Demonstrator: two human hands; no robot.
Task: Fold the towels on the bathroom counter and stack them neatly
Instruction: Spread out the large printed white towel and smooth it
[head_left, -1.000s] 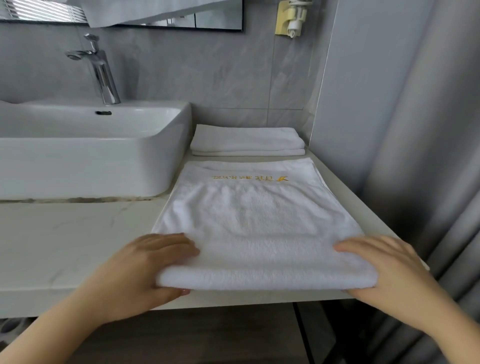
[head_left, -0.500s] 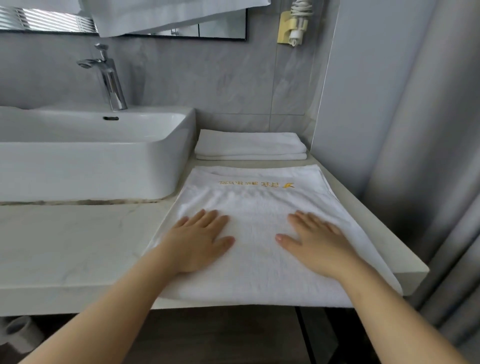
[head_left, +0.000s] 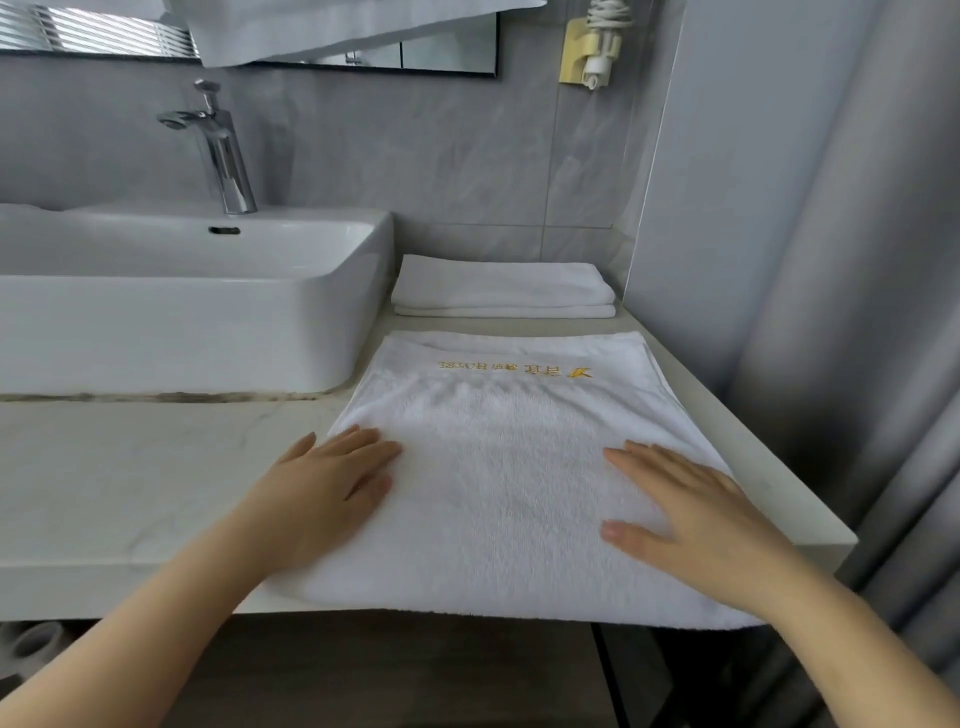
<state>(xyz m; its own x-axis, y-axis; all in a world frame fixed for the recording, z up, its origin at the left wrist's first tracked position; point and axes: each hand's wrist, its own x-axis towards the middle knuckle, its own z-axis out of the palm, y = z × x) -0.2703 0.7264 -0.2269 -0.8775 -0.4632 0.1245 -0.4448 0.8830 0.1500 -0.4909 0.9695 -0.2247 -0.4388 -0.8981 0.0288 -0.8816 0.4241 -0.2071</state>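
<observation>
Here both hands, left hand (head_left: 332, 483) and right hand (head_left: 696, 514), lay flat and released on the towel (head_left: 498, 457) on the bench (head_left: 130, 467). Folded stack (head_left: 501, 288) sat beyond the fingertips. The towel's near edge overhung the bench, so a careless push could slide it off.

Towel (head_left: 498, 467) under both grips: white terry cloth, nubby looped pile, matt; flat woven band at the far end with gold embroidered lettering (head_left: 514, 370). Left hand (head_left: 322, 499) and right hand (head_left: 696, 525) lie flat on the pile.

Beyond the grips: folded towels (head_left: 501, 288), same white cloth, smoother-looking, matt.

Table (head_left: 130, 467) left of the left grip: pale stone-like slab, faint grey veining, smooth, low sheen.

Basin (head_left: 197, 332) further left and back: white ceramic, glossy. Dark, rough staining in the joint along its base.

Tap (head_left: 223, 150): chromed metal, mirror-bright.

Wall tiles (head_left: 415, 156): grey, marbled, satin.

Curtain (head_left: 857, 312) right of the right grip: grey cloth, matt.
</observation>
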